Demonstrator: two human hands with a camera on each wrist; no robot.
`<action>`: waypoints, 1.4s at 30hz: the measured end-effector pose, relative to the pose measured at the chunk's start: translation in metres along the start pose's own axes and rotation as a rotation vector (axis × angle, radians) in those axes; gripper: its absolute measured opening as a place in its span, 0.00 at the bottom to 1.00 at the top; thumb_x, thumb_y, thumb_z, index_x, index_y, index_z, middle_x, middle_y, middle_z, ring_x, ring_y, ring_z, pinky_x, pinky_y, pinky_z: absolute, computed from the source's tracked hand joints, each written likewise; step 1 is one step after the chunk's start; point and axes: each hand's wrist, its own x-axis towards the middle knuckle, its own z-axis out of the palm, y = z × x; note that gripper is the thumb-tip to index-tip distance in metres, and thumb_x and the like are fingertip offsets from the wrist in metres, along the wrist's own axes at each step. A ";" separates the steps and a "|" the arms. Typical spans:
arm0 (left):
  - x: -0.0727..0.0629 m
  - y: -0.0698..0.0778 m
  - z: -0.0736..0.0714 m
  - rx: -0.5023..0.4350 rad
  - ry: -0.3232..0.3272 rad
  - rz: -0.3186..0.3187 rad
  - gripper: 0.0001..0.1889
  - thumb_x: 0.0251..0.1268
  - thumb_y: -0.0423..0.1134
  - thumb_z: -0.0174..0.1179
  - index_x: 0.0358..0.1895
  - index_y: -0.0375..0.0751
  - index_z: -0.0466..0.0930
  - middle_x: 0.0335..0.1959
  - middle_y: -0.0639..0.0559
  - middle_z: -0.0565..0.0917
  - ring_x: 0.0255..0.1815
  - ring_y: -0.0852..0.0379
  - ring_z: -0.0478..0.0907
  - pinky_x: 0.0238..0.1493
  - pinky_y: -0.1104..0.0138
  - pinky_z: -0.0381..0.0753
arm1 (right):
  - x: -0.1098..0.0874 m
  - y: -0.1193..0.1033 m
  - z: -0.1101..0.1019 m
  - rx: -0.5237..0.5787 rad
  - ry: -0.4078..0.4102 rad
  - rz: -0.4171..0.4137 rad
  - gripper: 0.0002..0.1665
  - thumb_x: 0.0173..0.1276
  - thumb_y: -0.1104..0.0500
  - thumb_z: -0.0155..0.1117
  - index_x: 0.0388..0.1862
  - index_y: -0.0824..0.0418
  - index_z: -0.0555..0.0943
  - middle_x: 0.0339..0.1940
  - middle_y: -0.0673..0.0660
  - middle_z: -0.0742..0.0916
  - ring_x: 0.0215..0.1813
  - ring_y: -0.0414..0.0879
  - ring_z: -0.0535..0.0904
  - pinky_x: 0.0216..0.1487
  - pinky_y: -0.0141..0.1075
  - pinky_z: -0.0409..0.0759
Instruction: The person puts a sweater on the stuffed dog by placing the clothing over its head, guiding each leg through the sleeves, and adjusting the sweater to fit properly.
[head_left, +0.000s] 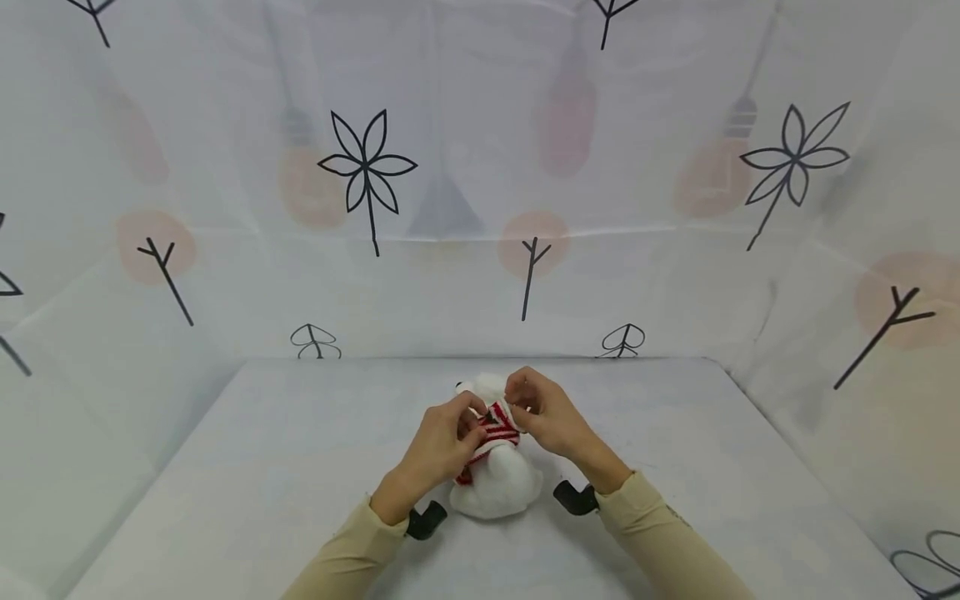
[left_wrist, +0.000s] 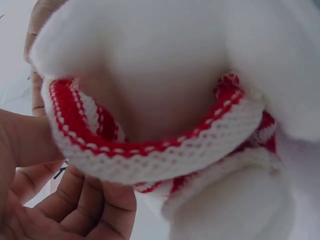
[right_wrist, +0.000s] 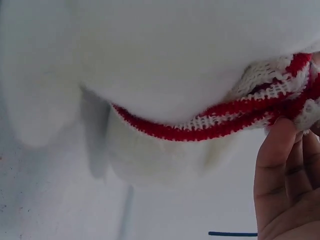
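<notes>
A white plush toy (head_left: 504, 487) sits on the table with its back towards me. It wears a red-and-white striped knit sweater (head_left: 498, 423). My left hand (head_left: 431, 446) holds the sweater at its left side, thumb against the knit (left_wrist: 150, 162) in the left wrist view. Opposite it, my right hand (head_left: 558, 421) pinches the garment near the toy's upper right. Bunched knit (right_wrist: 290, 102) lies between thumb and fingers in the right wrist view. In the left wrist view the sweater's edge hangs away from the white plush body (left_wrist: 160, 60). The toy's front is hidden.
The white tabletop (head_left: 300, 450) spreads around the toy. White cloth (head_left: 450, 292) with printed plants encloses the back and sides. Black wrist-worn pieces (head_left: 427, 521) show beside both sleeves.
</notes>
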 end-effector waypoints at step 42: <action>0.003 -0.007 0.006 0.357 0.246 0.083 0.13 0.55 0.27 0.65 0.44 0.40 0.77 0.24 0.57 0.77 0.25 0.59 0.73 0.28 0.67 0.74 | -0.001 -0.012 0.003 0.009 0.103 0.067 0.14 0.62 0.74 0.59 0.46 0.66 0.76 0.37 0.62 0.83 0.33 0.57 0.81 0.33 0.36 0.81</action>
